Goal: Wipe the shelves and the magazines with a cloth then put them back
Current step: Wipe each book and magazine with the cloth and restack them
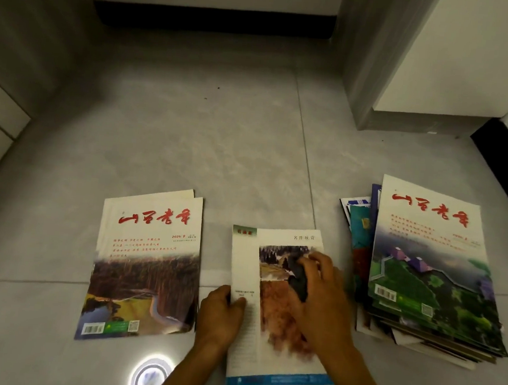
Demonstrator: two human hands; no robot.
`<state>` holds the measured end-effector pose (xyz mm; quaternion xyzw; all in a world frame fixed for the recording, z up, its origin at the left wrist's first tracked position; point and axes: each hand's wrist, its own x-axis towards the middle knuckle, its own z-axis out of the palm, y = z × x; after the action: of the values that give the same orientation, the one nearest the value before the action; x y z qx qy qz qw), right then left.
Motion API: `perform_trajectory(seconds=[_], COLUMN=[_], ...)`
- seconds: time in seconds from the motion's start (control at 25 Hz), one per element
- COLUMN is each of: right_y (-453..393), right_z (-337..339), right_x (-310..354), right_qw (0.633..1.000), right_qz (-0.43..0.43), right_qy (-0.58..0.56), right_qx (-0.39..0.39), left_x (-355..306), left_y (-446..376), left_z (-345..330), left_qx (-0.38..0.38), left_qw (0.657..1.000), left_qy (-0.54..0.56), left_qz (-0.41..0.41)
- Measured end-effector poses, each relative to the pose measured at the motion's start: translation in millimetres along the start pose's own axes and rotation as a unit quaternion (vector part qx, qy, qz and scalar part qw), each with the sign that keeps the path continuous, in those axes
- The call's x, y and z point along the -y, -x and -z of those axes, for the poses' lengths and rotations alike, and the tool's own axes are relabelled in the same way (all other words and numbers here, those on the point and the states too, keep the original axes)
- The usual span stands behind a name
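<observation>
A magazine (pixel 267 354) lies back cover up on the grey floor in front of me. My left hand (pixel 220 314) holds its left edge, thumb on the cover. My right hand (pixel 321 301) grips a dark cloth (pixel 297 277) and presses it on the cover's picture. To the left lies a small pile of magazines (pixel 147 263), its top cover showing red characters and a forest. On the right sits a taller, untidy stack of magazines (pixel 431 276) with a green landscape cover on top.
The tiled floor (pixel 204 146) stretches ahead to a wall with a dark baseboard (pixel 214 19). A grey door frame (pixel 374 80) stands at the right, with a black baseboard (pixel 504 163) beyond it. A lamp's bright reflection (pixel 150 375) shines on the floor near me.
</observation>
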<state>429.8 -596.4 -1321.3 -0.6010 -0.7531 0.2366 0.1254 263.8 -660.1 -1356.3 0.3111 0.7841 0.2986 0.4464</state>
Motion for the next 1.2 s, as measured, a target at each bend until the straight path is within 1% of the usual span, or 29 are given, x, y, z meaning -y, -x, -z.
perform_trajectory(seconds=[0.04,0.08,0.12,0.2,0.24,0.28,0.32,0.36,0.44,0.48,0.52,0.56,0.6,0.64,0.68,0.72,0.76,0.8,0.84,0.88,0.92,0.96,1.0,1.04,1.08,1.12,1.16,1.2], right_y=[5.7,15.2,26.9,49.1,50.2,42.9,28.4,11.9,-2.3,-1.6,3.5,12.3,12.4,2.5,-13.9,-31.4,-46.6,-54.6,-56.4,-54.6,-45.6,-35.5,-33.7,-40.0,-53.2,-65.1,-72.6,-73.1], right_z=[-15.6,-34.3,-50.4,-73.4,-77.2,-70.3,-59.5,-46.8,-41.1,-49.0,-59.2,-67.3,-72.8,-68.8,-63.0,-59.8,-52.8,-50.8,-55.3,-63.0,-70.8,-77.9,-79.7,-70.2,-62.8,-58.6,-53.7,-56.3], right_x=[-5.6,-9.9,-7.5,-2.7,-10.0,-23.6,-36.7,-47.6,-50.3,-39.7,-22.7,-8.2,-6.4,-13.3,-25.9,-42.2,-53.0,-52.9,-40.7,-21.5,-1.9,10.7,9.1,3.5,-10.4,-26.6,-28.0,-20.6], right_qw=[0.997,0.993,0.990,0.977,0.963,0.959,0.973,0.989,0.999,0.999,0.999,0.994,0.980,0.969,0.975,0.990,1.000,0.994,0.988,0.994,1.000,0.994,0.980,0.976,0.986,0.996,0.997,0.994], right_qz=[-0.026,-0.029,0.011,0.147,0.214,0.228,0.181,0.102,-0.036,-0.035,0.008,0.099,0.188,0.228,0.202,0.131,0.014,-0.090,-0.129,-0.096,-0.013,0.099,0.192,0.207,0.156,0.068,-0.030,-0.058], right_qy=[0.054,0.083,0.102,0.101,0.125,0.140,0.110,0.083,0.013,0.007,0.028,0.039,0.067,0.078,0.075,0.043,-0.003,-0.039,-0.032,-0.003,0.013,0.026,0.025,-0.002,-0.026,-0.048,-0.068,-0.050], right_qx=[0.047,0.081,0.099,0.119,0.102,0.091,0.090,0.073,0.030,-0.009,-0.022,0.001,0.023,0.044,0.045,0.027,-0.011,-0.052,-0.073,-0.057,-0.006,0.031,0.053,0.070,0.057,0.015,-0.034,-0.073], left_x=[3.1,5.1,6.8,11.4,15.5,16.6,16.5,17.5,17.3,17.4,18.9,19.1,19.3,20.5,21.8,23.6,25.3,26.5,26.9,26.5,26.2,26.2,26.8,28.1,29.3,30.8,31.8,31.3], left_y=[-4.1,-8.8,-12.7,-21.8,-25.5,-27.1,-28.4,-30.2,-33.3,-33.8,-33.7,-33.2,-32.8,-32.8,-33.1,-33.1,-32.0,-30.6,-29.3,-27.5,-26.5,-26.2,-26.9,-27.5,-28.2,-28.7,-27.8,-26.2], left_z=[3.0,6.8,11.1,17.2,17.1,16.9,17.1,17.6,17.6,17.0,15.9,15.0,14.7,14.8,14.9,14.8,14.7,14.7,14.6,14.6,14.3,14.6,15.2,15.9,16.1,15.8,15.1,14.4], left_qx=[-0.002,0.002,0.015,0.034,0.049,0.070,0.086,0.095,0.093,0.088,0.082,0.073,0.066,0.067,0.075,0.081,0.081,0.075,0.071,0.071,0.075,0.079,0.080,0.082,0.084,0.084,0.083,0.080], left_qw=[0.999,0.997,0.995,0.992,0.992,0.992,0.991,0.990,0.989,0.990,0.990,0.990,0.991,0.991,0.992,0.992,0.993,0.993,0.993,0.994,0.993,0.993,0.993,0.993,0.993,0.993,0.993,0.993], left_qy=[-0.044,-0.075,-0.097,-0.117,-0.110,-0.100,-0.098,-0.101,-0.111,-0.113,-0.114,-0.116,-0.117,-0.112,-0.099,-0.090,-0.084,-0.082,-0.080,-0.076,-0.071,-0.068,-0.065,-0.060,-0.054,-0.053,-0.054,-0.057], left_qz=[-0.015,-0.030,-0.034,-0.035,-0.032,-0.029,-0.026,-0.023,-0.016,-0.015,-0.015,-0.021,-0.028,-0.028,-0.028,-0.030,-0.033,-0.038,-0.042,-0.046,-0.050,-0.057,-0.063,-0.064,-0.065,-0.065,-0.065,-0.065])
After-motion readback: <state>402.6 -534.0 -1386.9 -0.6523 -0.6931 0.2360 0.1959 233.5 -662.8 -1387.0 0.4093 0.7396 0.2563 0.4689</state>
